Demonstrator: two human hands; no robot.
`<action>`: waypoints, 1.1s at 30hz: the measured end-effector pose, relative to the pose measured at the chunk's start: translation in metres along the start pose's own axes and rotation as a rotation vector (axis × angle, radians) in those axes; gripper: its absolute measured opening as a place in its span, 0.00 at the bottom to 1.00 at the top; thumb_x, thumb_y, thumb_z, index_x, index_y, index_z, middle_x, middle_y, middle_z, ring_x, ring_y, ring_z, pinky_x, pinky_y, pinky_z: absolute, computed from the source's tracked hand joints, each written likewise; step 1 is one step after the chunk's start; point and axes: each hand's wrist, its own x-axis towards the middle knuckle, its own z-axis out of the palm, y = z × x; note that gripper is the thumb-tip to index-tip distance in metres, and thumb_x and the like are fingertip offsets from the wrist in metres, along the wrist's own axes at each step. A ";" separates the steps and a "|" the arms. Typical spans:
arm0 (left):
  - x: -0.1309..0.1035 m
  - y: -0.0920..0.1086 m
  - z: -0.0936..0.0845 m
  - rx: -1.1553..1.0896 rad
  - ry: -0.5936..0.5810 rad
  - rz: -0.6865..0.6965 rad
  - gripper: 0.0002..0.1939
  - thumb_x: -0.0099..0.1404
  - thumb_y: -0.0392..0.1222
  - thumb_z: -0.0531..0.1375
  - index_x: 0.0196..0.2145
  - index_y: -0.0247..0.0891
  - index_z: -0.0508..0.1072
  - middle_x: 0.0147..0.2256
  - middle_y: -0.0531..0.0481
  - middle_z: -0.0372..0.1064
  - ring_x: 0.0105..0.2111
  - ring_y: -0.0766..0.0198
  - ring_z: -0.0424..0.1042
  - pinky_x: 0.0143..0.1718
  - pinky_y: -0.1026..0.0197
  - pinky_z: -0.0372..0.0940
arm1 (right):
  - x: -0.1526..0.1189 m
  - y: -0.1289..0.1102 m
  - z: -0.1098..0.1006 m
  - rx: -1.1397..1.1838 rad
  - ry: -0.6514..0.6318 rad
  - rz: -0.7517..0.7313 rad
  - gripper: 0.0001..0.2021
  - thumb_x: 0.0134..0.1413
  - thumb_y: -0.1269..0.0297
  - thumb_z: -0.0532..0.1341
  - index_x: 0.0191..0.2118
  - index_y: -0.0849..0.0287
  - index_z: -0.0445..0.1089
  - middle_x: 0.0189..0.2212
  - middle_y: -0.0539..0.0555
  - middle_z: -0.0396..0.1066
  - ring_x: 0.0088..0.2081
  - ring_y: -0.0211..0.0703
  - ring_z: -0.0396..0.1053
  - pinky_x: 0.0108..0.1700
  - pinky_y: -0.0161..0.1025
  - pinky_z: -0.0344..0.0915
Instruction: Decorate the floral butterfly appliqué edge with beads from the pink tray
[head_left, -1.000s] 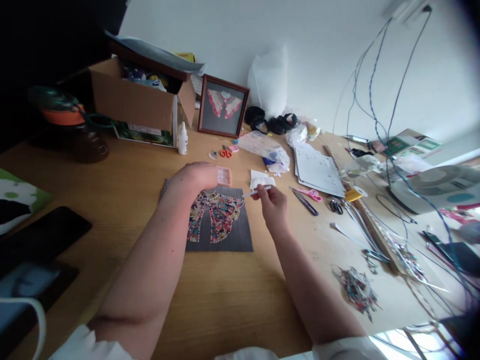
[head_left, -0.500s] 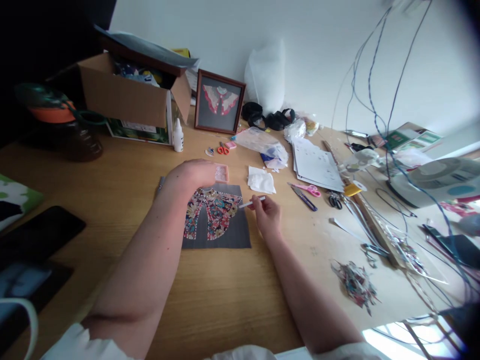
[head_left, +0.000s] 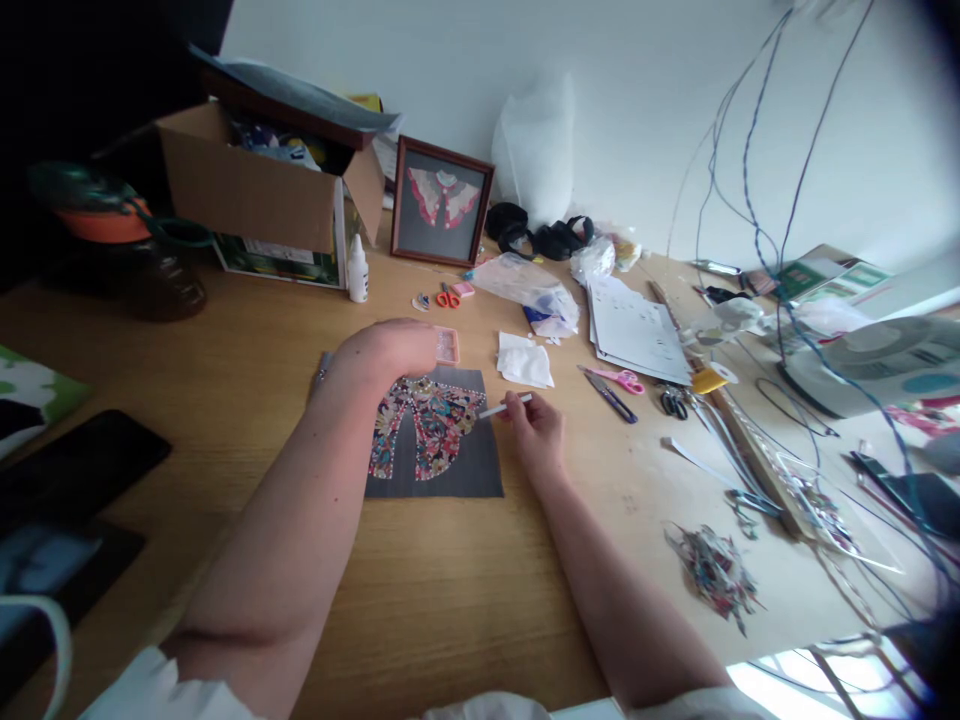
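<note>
Right hand [head_left: 538, 432], lowered toward six o'clock since a second ago, away from white paper [head_left: 525, 362]; fingers closed on white stick [head_left: 506, 406], tip at three o'clock on grey panel [head_left: 484, 472]. Grey panel: flat on table [head_left: 450, 600], floral cloth pieces [head_left: 442, 440] attached. Left hand [head_left: 401, 345]: panel's twelve o'clock, beside pink tray [head_left: 449, 346]; fingers hidden, grip cannot be told.

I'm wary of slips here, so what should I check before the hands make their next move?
1. White stick held: ok, pinched in the right hand.
2. Stick's tip touching the floral piece: cannot tell.
3. Floral piece fully in view: not ok, the left forearm hides part.
4. Hold of the left hand: cannot tell, its fingertips are hidden near the pink tray.
5. Pink-handled scissors clear of the right hand: ok, lying apart.
</note>
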 end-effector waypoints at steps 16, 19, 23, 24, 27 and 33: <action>0.000 0.001 0.000 -0.002 -0.007 0.007 0.26 0.69 0.34 0.50 0.63 0.42 0.67 0.59 0.42 0.70 0.57 0.52 0.69 0.58 0.56 0.61 | 0.000 0.000 0.000 -0.043 -0.016 0.010 0.20 0.58 0.47 0.60 0.24 0.57 0.71 0.22 0.52 0.76 0.26 0.44 0.73 0.32 0.38 0.63; 0.000 0.002 0.000 0.000 -0.007 0.007 0.26 0.69 0.34 0.50 0.63 0.42 0.67 0.59 0.42 0.70 0.57 0.52 0.69 0.58 0.55 0.61 | 0.001 0.000 0.000 -0.048 -0.009 0.009 0.20 0.58 0.47 0.60 0.24 0.57 0.70 0.21 0.52 0.76 0.26 0.44 0.73 0.31 0.39 0.63; -0.001 0.003 -0.001 0.004 -0.007 0.015 0.26 0.68 0.33 0.50 0.62 0.42 0.68 0.59 0.42 0.70 0.57 0.51 0.69 0.57 0.55 0.62 | 0.001 0.001 0.000 -0.048 -0.012 0.002 0.20 0.58 0.47 0.60 0.24 0.57 0.71 0.21 0.52 0.75 0.26 0.44 0.72 0.31 0.38 0.63; -0.001 0.003 -0.001 0.004 -0.008 0.017 0.26 0.68 0.33 0.50 0.62 0.42 0.68 0.59 0.42 0.70 0.57 0.51 0.69 0.57 0.54 0.62 | 0.001 0.001 0.000 -0.048 -0.015 0.000 0.20 0.58 0.47 0.59 0.24 0.57 0.71 0.21 0.52 0.75 0.26 0.44 0.72 0.32 0.38 0.63; -0.001 0.003 -0.001 0.006 -0.009 0.019 0.27 0.68 0.33 0.50 0.63 0.41 0.67 0.59 0.41 0.69 0.57 0.51 0.69 0.57 0.54 0.62 | 0.001 0.001 0.000 -0.035 -0.021 -0.004 0.20 0.58 0.47 0.59 0.24 0.57 0.71 0.21 0.51 0.75 0.26 0.43 0.71 0.32 0.38 0.62; 0.000 0.000 0.001 -0.008 0.010 0.034 0.30 0.67 0.32 0.50 0.66 0.44 0.62 0.62 0.42 0.66 0.58 0.53 0.69 0.57 0.56 0.62 | 0.001 -0.001 0.001 0.005 0.006 0.018 0.20 0.57 0.47 0.60 0.23 0.57 0.71 0.20 0.51 0.73 0.25 0.42 0.69 0.30 0.38 0.61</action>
